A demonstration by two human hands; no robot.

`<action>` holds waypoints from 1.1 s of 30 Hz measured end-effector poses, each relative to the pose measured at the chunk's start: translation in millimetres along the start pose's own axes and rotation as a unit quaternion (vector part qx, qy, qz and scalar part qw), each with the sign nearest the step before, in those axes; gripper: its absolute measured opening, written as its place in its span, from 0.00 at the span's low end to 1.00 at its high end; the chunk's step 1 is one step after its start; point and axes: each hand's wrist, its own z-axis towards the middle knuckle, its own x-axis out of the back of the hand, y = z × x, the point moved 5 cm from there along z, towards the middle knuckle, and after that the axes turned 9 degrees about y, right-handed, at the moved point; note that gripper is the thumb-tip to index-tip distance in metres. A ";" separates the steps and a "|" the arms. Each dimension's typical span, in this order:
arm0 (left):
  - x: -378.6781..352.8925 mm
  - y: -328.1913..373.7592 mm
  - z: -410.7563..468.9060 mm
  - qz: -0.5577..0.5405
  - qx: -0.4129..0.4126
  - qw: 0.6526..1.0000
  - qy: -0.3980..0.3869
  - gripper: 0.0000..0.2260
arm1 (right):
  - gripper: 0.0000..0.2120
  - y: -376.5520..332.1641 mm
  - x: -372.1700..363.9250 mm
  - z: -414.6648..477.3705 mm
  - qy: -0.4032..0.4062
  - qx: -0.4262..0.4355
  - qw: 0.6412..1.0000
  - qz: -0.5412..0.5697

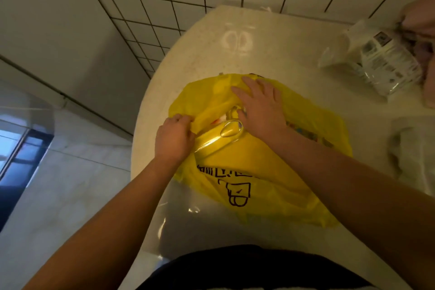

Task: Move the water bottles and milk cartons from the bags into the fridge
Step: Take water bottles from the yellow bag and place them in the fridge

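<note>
Yellow bag [270, 172] lies flat on the pale desk [211, 49], centre of frame, with its mouth toward the upper left.

Left hand [174, 135]: fingers curled, pinching the edge of the mouth and drawing it left. Judged purpose: hold the opening wide.

Right hand [261, 110]: fingers straight and spread, pressing the film down just above the opening. The thumb is tucked toward the contents and its contact is unclear. Judged purpose: pin the bag so it cannot slide while the mouth is worked open.

Water bottle [211, 141]: inside the bag at the mouth, between the two hands, lying on its side. Its long axis runs from lower left to upper right of frame. A rounded glossy end shows at the upper-right end, just beside the right thumb; it could be base or shoulder, as the yellow film hides which. Neither hand grips it.

Upper right of frame: a clear bag [376, 61] of labelled packs, possibly cartons, with a second person's hand [419, 16] at it. Fridge not in view.
</note>
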 end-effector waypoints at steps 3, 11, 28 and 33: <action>10.3 -9.8 13.0 -0.032 0.032 0.998 0.042 0.10 | 0.28 9.8 1.6 18.8 0.037 0.001 0.999 0.012; 44.4 -34.4 76.7 -0.024 0.076 0.988 0.131 0.09 | 0.15 18.5 5.3 77.2 0.000 -0.031 0.999 0.009; 13.5 71.0 70.3 -0.138 -0.215 0.967 0.011 0.16 | 0.16 30.9 31.4 14.1 0.100 -0.047 0.970 0.216; -4.8 88.7 96.5 -0.043 -0.199 0.979 -0.030 0.32 | 0.19 41.2 5.0 -19.5 0.013 -0.169 0.959 0.228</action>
